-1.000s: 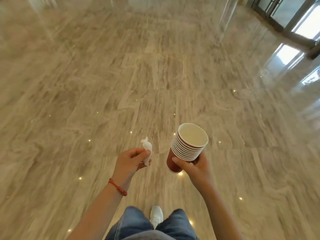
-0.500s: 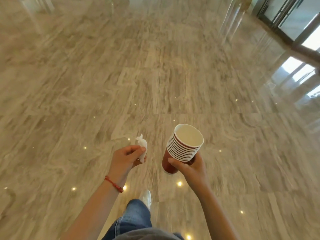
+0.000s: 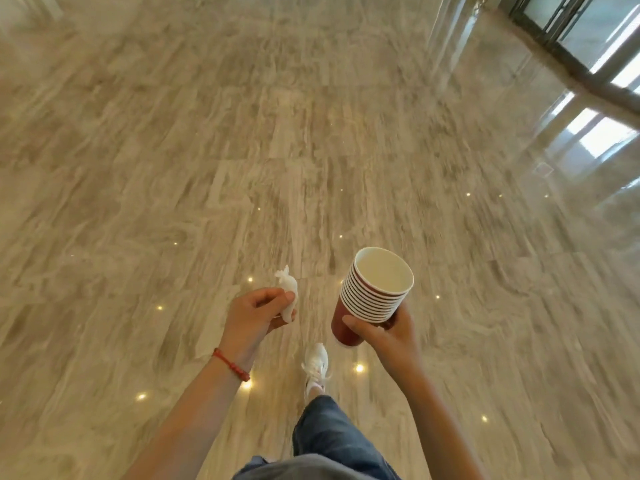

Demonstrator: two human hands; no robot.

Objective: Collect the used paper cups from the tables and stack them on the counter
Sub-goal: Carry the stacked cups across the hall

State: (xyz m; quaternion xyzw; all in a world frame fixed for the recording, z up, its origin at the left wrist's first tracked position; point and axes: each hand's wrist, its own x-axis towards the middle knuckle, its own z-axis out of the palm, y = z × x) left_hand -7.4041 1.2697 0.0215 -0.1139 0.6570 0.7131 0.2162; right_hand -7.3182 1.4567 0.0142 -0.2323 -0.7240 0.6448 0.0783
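Note:
A stack of several red paper cups [image 3: 372,294] with white rims and a white inside tilts to the right in the lower middle of the view. My right hand [image 3: 388,337] grips the stack from below, thumb across its front. To the left, my left hand [image 3: 258,313] pinches a crumpled white tissue [image 3: 288,292] between thumb and fingers. A red cord bracelet sits on my left wrist. No table or counter is in view.
Polished beige marble floor [image 3: 242,168] stretches all around, with small ceiling lights mirrored in it. Dark-framed glass doors [image 3: 588,46] stand at the upper right. My jeans leg and a white sneaker [image 3: 317,370] step forward below the hands.
The floor has slid past as I walk forward, and the glass doors have shifted in the view. Both hands keep their hold on the cups and the tissue.

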